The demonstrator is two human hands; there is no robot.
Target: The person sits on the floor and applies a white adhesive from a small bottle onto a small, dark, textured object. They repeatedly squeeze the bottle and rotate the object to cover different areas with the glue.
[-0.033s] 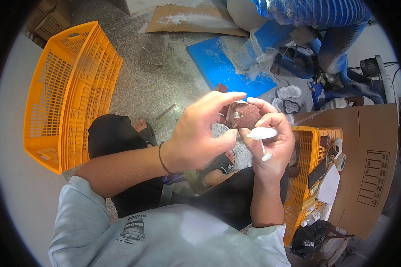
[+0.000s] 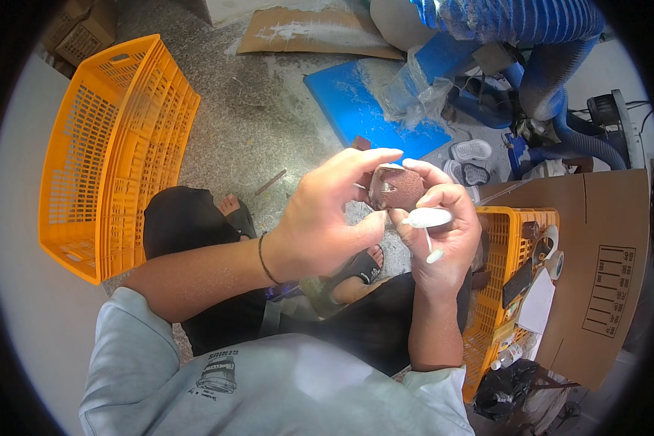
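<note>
A rough reddish-brown piece that looks like a sandpaper roll (image 2: 401,190) is between my hands at mid-view. My left hand (image 2: 316,214) comes from the left, index finger along its top and thumb below; the fingers behind are partly hidden. Across from it, my right hand (image 2: 449,251) pinches a smooth white rounded piece (image 2: 430,217), with a thin stem and small rounded end hanging down. Its fingertips reach the sandpaper's right side. A white edge shows on top of the roll. Past my left fingers, a brown block (image 2: 361,143) sticks out, partly covered.
Stacked orange crates (image 2: 109,160) stand at left. A dusty blue board (image 2: 363,102) lies ahead, with blue ribbed hoses (image 2: 552,73) beyond it. At right, another orange crate (image 2: 498,291) holding tapes and papers stands beside a cardboard box (image 2: 596,269). White sole-shaped pieces (image 2: 471,150) lie ahead right.
</note>
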